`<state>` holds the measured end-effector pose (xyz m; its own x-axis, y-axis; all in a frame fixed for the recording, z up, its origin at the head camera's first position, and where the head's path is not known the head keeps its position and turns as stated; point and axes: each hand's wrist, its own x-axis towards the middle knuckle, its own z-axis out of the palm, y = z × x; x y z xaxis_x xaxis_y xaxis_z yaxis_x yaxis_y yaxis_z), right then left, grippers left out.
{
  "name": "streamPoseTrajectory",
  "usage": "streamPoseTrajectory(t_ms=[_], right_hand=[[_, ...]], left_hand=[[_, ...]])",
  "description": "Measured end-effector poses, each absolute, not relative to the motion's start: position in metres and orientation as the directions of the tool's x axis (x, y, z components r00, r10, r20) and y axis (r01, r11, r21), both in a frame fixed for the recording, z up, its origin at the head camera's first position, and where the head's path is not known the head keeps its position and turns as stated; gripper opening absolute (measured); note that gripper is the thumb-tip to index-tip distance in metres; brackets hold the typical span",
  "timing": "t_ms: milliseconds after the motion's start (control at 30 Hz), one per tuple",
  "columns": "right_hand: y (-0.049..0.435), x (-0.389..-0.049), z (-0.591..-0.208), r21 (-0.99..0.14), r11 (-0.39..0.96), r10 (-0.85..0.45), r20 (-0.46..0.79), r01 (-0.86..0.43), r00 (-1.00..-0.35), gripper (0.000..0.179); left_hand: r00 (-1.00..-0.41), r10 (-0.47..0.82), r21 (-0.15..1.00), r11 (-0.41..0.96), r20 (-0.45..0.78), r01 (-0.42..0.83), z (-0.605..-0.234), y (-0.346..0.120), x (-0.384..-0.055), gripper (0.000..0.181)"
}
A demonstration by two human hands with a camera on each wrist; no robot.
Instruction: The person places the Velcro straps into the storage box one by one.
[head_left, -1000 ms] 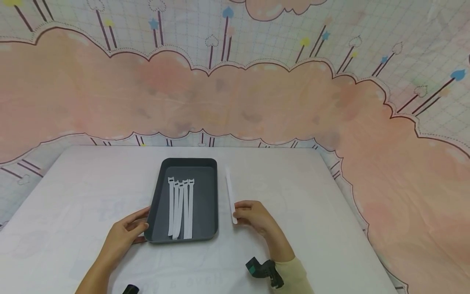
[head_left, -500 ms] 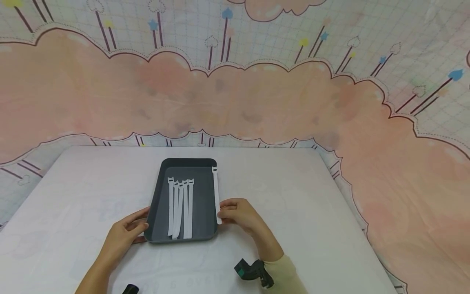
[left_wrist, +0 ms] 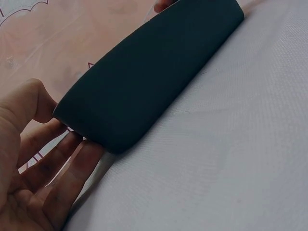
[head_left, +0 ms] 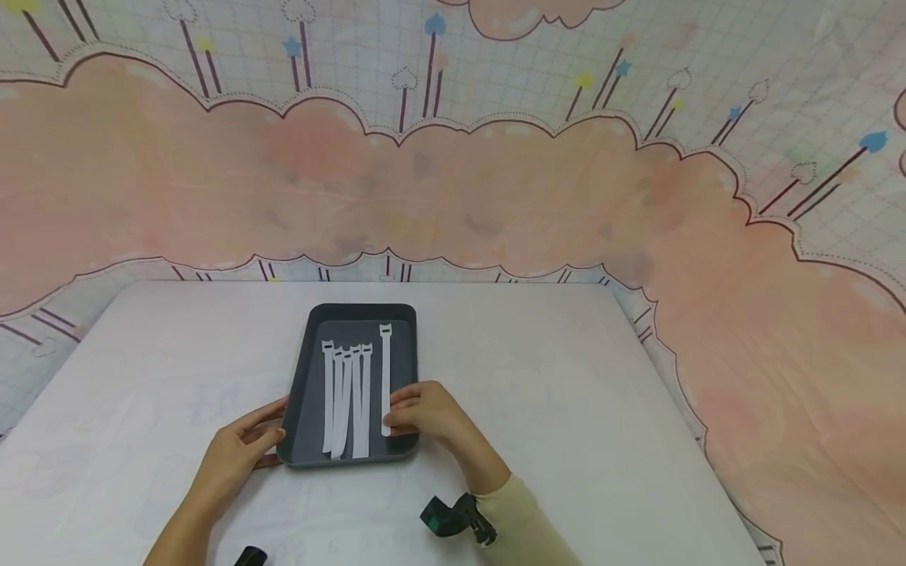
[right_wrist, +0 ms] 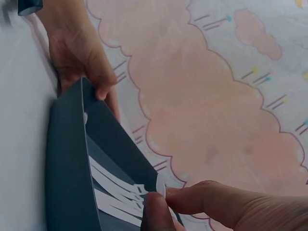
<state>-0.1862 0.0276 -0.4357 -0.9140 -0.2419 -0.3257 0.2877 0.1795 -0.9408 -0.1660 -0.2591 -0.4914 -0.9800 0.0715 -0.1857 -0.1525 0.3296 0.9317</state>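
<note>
A dark grey tray (head_left: 304, 393) stands on the white table with several white hook-and-loop cable ties (head_left: 347, 401) lying side by side in it, slotted heads toward the far end. My left hand (head_left: 241, 448) holds the tray's near left side; in the left wrist view the thumb is at the rim and the fingers (left_wrist: 72, 178) reach against the wall. My right hand (head_left: 428, 413) pinches another white cable tie (head_left: 385, 362) near its lower end, over the right part of the tray. In the right wrist view thumb and forefinger meet on that tie (right_wrist: 160, 184).
The white table (head_left: 552, 377) extends on both sides of the tray. Behind it hangs a patterned peach cloth (head_left: 453, 189). A black wrist camera (head_left: 456, 519) sits on my right wrist, and another dark device (head_left: 251, 556) shows at the bottom edge.
My right hand has carried the pinched cable tie leftward, from beside the tray across its right rim to over the inside. My left hand and the tray have stayed put.
</note>
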Motion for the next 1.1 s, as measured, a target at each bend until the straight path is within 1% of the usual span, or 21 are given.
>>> streamPoseTrajectory(t_ms=[200,400,667,767,933,1100], right_hand=[[0.017,-0.192,-0.438,-0.927,0.248,-0.212,-0.334,0.280,-0.918,0.026],[0.005,-0.192,-0.439,-0.889,0.363,-0.155,-0.354,0.280,-0.922,0.021],[-0.004,-0.188,-0.443,-0.835,0.501,-0.084,-0.311,0.229,-0.947,0.015],[-0.006,-0.186,-0.445,-0.810,0.552,-0.078,-0.285,0.196,-0.955,0.016],[-0.008,-0.185,-0.447,-0.771,0.623,-0.103,-0.249,0.132,-0.963,0.017],[-0.008,-0.186,-0.448,-0.738,0.666,-0.103,-0.242,0.114,-0.965,0.016]], left_hand=[[-0.979,0.068,0.935,0.314,-0.192,-0.162,-0.491,-0.260,-0.166,0.055],[-0.979,0.067,0.938,0.306,-0.195,-0.166,-0.492,-0.260,-0.165,0.056],[-0.977,0.061,0.932,0.319,-0.202,-0.173,-0.492,-0.260,-0.165,0.057],[-0.979,0.063,0.936,0.311,-0.195,-0.166,-0.493,-0.260,-0.165,0.057],[-0.981,0.068,0.943,0.294,-0.182,-0.154,-0.494,-0.261,-0.164,0.057],[-0.981,0.071,0.938,0.312,-0.182,-0.152,-0.494,-0.260,-0.164,0.057]])
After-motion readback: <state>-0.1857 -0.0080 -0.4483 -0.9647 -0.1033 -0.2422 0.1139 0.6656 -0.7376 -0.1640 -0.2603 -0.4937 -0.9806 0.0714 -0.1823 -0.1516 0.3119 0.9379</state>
